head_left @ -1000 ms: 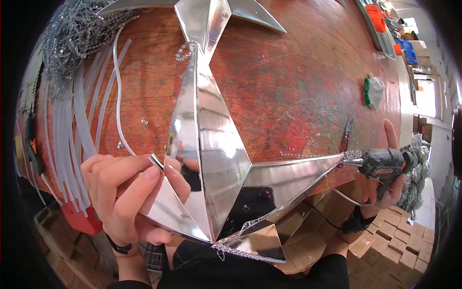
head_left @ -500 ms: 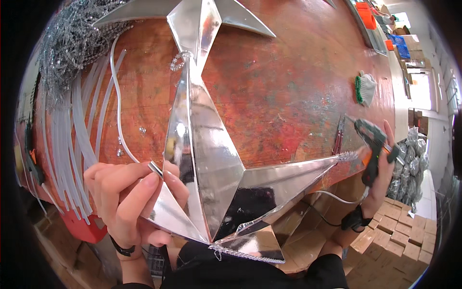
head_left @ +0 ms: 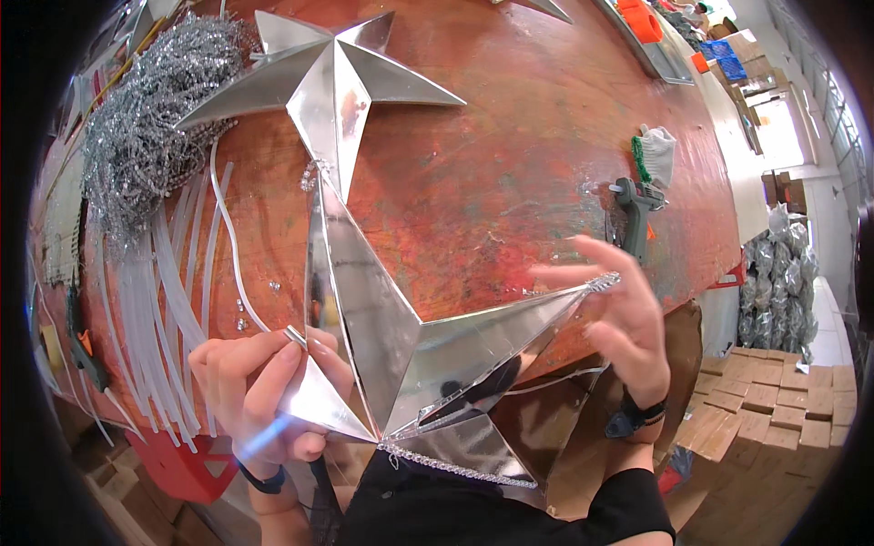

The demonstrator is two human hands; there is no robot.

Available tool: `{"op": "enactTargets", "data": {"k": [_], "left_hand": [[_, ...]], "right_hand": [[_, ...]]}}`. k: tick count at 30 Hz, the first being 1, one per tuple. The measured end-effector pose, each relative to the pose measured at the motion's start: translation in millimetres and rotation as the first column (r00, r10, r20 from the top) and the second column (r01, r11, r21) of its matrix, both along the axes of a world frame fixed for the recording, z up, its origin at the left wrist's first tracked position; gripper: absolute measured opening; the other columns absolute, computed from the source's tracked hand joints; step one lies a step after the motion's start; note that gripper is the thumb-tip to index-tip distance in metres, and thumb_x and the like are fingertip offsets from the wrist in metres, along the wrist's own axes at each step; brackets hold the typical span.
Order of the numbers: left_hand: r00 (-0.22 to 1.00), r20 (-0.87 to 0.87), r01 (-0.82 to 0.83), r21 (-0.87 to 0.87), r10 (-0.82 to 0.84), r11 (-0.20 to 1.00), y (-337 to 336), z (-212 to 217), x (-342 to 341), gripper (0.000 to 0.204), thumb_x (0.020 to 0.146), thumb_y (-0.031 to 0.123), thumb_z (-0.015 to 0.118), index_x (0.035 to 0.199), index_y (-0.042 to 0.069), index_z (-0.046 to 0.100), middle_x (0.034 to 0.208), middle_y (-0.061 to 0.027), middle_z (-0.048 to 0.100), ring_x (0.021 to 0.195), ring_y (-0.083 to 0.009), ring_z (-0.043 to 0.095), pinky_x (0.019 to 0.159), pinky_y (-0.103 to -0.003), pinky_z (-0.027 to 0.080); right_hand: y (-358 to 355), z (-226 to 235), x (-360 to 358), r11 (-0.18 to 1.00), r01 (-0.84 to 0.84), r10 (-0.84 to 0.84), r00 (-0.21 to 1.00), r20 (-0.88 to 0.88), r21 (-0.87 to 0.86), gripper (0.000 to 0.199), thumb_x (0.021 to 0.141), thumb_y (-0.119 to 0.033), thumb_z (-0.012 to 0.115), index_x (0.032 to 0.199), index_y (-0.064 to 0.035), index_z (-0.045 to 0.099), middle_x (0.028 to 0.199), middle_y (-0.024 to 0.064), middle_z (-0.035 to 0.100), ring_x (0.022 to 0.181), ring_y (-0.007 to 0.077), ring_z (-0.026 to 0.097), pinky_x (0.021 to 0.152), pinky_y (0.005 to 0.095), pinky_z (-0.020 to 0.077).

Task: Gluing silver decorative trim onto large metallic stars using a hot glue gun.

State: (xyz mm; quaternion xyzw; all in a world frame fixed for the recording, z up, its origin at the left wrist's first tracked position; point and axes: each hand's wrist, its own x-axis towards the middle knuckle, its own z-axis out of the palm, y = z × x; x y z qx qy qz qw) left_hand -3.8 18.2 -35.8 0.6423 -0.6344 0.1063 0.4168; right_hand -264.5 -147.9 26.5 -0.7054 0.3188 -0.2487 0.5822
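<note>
Left hand (head_left: 259,396) grip pinching silver star (head_left: 401,355) point, right hand (head_left: 619,318) open at star's right-pointing tip

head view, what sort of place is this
Probably a craft workshop making decorations: mirrored silver stars on a worn red worktable, a heap of silver tinsel, a glue gun, and stacked cardboard boxes.

- Worn red-brown table (head_left: 510,182)
- Silver star (head_left: 332,77) lying flat
- Heap of tinsel (head_left: 137,136)
- White tubes (head_left: 155,291)
- Glue gun (head_left: 635,205) beside a glove (head_left: 657,155)
</note>
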Motion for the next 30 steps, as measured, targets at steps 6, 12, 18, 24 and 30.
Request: {"op": "enactTargets", "data": {"k": [6, 12, 18, 24, 30], "left_hand": [[0.996, 0.072, -0.054, -0.055, 0.058, 0.997, -4.1, 4.3, -4.5, 0.029, 0.093, 0.036, 0.048, 0.099, 0.008, 0.054, 0.078, -0.0062, 0.057, 0.063, -0.0219, 0.052, 0.058, -0.036, 0.037], [0.999, 0.036, -0.034, 0.027, 0.034, 0.999, 1.2, 10.0, -2.0, 0.024, 0.089, 0.030, 0.056, 0.100, 0.009, 0.053, 0.079, -0.0057, 0.056, 0.062, -0.0213, 0.051, 0.059, -0.036, 0.036], [1.000, -0.023, -0.015, 0.104, 0.017, 0.995, 11.4, 0.1, -2.2, 0.065, 0.092, 0.059, 0.028, 0.109, 0.001, 0.051, 0.090, -0.0149, 0.056, 0.076, -0.0292, 0.050, 0.068, -0.042, 0.039], [1.000, -0.010, 0.030, 0.125, -0.029, 0.992, 12.3, 0.7, 2.7, 0.065, 0.092, 0.060, 0.029, 0.111, 0.002, 0.050, 0.089, -0.0148, 0.056, 0.076, -0.0289, 0.050, 0.068, -0.041, 0.038], [0.998, -0.055, -0.010, 0.057, 0.013, 0.998, 15.8, -2.0, 4.2, 0.056, 0.089, 0.061, 0.039, 0.107, 0.011, 0.057, 0.085, -0.0066, 0.056, 0.068, -0.0219, 0.048, 0.061, -0.036, 0.035]], "right_hand": [[-4.7, -13.9, -14.4, 0.937, 0.026, -0.041, 0.998, 0.038, 0.348, 0.049, 0.088, -0.002, 0.048, 0.134, 0.0026, 0.031, 0.086, 0.0124, 0.062, 0.073, 0.0169, 0.062, 0.068, 0.0250, 0.0459], [-21.0, -6.5, -44.5, 0.891, -0.159, -0.163, 0.763, 0.625, 0.425, 0.021, 0.090, -0.011, 0.047, 0.108, -0.0029, 0.048, 0.056, 0.0033, 0.047, 0.050, 0.0134, 0.043, 0.047, 0.0255, 0.0342], [-21.4, 12.6, -49.4, 0.937, -0.219, -0.023, 0.742, 0.670, 0.274, 0.007, 0.091, -0.013, 0.051, 0.094, -0.0077, 0.053, 0.065, 0.0042, 0.052, 0.059, 0.0150, 0.047, 0.049, 0.0246, 0.0362], [-17.9, 22.8, -43.0, 0.958, 0.254, -0.155, 0.848, 0.506, -0.131, 0.012, 0.088, -0.015, 0.061, 0.095, -0.0077, 0.056, 0.078, 0.0046, 0.053, 0.070, 0.0172, 0.048, 0.053, 0.0240, 0.0383], [-37.5, 37.6, -22.4, 0.878, 0.405, -0.243, 0.837, 0.491, -0.256, 0.010, 0.096, -0.014, 0.047, 0.092, -0.0060, 0.051, 0.080, -0.0003, 0.040, 0.067, 0.0088, 0.036, 0.053, 0.0215, 0.0354]]}}
